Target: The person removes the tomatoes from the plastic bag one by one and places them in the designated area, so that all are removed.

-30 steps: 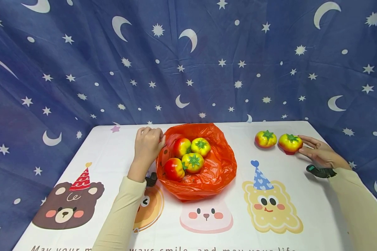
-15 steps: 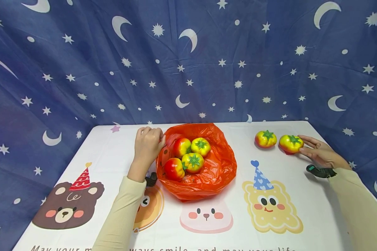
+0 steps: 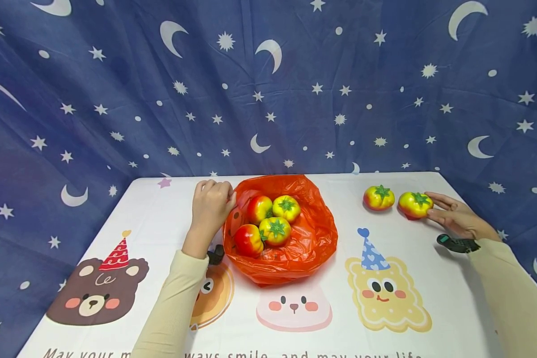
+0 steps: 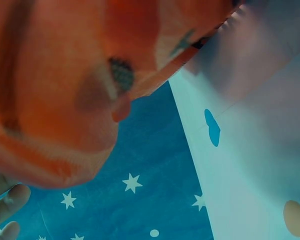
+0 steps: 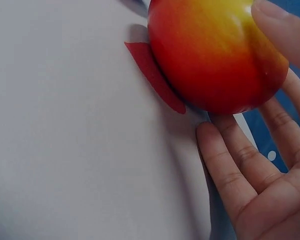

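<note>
My left hand (image 3: pixel 211 201) grips the left rim of a red plastic bag (image 3: pixel 313 243), its fingers curled in. Several red-and-yellow tomatoes (image 3: pixel 275 231) with green leafy tops lie inside the open bag, toward its left half. At the right, my right hand (image 3: pixel 456 216) holds another tomato (image 3: pixel 415 205) from its right side. In the right wrist view, the thumb (image 5: pixel 280 25) lies over this tomato and the fingers (image 5: pixel 230 175) come round below it. One more tomato (image 3: pixel 378 198) stands just left of it. The left wrist view shows mostly orange-red bag plastic (image 4: pixel 50 100).
A white cloth (image 3: pixel 130 199) printed with cartoon faces covers the table. Behind it hangs a dark blue curtain (image 3: pixel 304 124) with moons and stars. A black wrist strap (image 3: pixel 457 244) sits at the right wrist.
The tomato in my right hand has tilted a little and shifted slightly to the right. My left hand, the bag and the other tomatoes have stayed in place.
</note>
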`<state>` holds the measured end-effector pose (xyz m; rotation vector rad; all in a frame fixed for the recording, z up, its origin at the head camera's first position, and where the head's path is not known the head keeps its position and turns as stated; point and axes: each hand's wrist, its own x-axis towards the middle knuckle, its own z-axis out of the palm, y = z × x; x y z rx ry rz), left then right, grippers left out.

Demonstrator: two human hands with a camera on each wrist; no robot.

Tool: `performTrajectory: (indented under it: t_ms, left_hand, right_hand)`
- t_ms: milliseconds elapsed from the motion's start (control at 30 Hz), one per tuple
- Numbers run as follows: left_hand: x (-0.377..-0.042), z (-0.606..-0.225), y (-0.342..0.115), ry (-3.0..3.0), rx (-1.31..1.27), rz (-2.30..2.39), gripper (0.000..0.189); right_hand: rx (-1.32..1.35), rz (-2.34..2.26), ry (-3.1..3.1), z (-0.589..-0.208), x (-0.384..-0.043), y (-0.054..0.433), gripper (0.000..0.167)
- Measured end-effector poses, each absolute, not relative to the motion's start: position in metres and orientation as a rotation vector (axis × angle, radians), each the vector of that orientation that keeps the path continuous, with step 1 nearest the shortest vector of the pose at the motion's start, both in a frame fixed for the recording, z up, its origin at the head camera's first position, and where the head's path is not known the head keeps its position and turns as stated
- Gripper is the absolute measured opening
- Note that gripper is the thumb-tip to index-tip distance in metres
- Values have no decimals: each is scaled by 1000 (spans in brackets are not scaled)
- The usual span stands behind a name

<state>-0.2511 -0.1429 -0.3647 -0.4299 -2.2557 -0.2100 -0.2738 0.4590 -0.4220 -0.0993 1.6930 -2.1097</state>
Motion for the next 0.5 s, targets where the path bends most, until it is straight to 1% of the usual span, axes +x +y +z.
performTrajectory:
  t_ms: [300, 500]
  left_hand:
    - [-251, -364, -143, -2267, -428, -207, 13]
    - [-251, -364, -143, -2264, -432, -206, 14]
  right_hand:
    - [-96, -2187, 1642, -423, -278, 458, 44]
    - [-108, -2161, 1634, -420, -277, 460, 42]
